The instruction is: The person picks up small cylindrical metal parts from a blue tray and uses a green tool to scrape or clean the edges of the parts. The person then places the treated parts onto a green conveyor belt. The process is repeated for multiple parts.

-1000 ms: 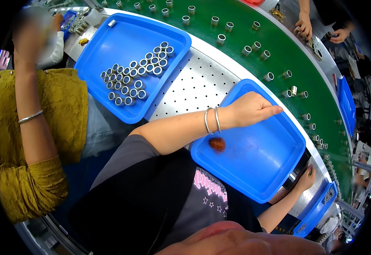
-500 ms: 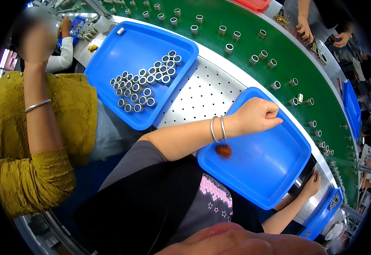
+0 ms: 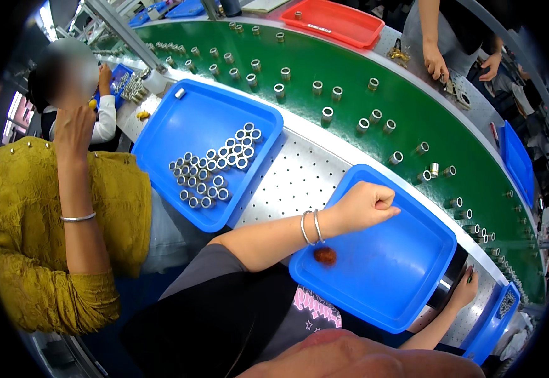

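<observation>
My left hand [image 3: 364,206] is closed in a fist above a blue tray [image 3: 407,315], thumb side toward the right. What it holds, if anything, is hidden. Two silver bangles circle that wrist. A fuzzy reddish-brown lump [image 3: 325,256] lies in the tray below the wrist. Beyond the tray's right side, my right hand [image 3: 464,291] is closed with a small, thin, dark-greenish thing at its fingertips, too small to name. Beside it stands a black part with a silver cylinder [image 3: 443,285], partly covered by the tray.
Another blue tray [image 3: 208,217] on the left holds several short metal sleeves [image 3: 203,174]. A curved green conveyor [image 3: 407,107] carries more sleeves past the perforated metal table [image 3: 287,176]. A co-worker in a mustard top [image 3: 85,227] sits close on my left, fist raised. A red tray [image 3: 356,34] lies across the conveyor.
The view has tilted up, so the trays and conveyor sit lower in the picture and more of the red tray shows. Both my hands keep the same closed pose.
</observation>
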A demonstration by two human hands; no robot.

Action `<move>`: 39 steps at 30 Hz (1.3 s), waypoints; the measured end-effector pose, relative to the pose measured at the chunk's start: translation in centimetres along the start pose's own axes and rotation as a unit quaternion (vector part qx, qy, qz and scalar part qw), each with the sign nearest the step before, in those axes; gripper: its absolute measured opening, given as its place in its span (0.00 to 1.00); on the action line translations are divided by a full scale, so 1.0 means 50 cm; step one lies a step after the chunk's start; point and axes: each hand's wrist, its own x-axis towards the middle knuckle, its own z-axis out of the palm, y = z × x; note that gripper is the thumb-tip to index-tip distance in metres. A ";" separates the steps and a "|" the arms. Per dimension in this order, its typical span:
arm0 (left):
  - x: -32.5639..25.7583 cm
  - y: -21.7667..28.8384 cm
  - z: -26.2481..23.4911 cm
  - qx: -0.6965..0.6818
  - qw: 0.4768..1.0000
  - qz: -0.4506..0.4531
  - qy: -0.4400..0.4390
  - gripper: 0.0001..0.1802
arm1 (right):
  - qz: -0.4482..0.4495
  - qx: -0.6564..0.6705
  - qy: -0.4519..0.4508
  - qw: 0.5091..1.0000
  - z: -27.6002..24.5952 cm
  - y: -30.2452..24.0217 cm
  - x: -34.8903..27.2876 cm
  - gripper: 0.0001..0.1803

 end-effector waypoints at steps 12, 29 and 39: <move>0.006 0.002 0.002 0.004 1.000 -0.013 -0.006 0.27 | -0.015 0.041 0.030 0.999 0.009 0.019 -0.007 0.15; 0.007 -0.044 0.015 -0.103 0.993 -0.056 -0.001 0.23 | 0.090 0.142 0.049 0.985 -0.035 0.004 -0.010 0.12; 0.015 -0.050 0.012 -0.095 0.994 -0.046 -0.012 0.24 | 0.191 0.331 0.130 0.915 -0.088 0.140 -0.065 0.13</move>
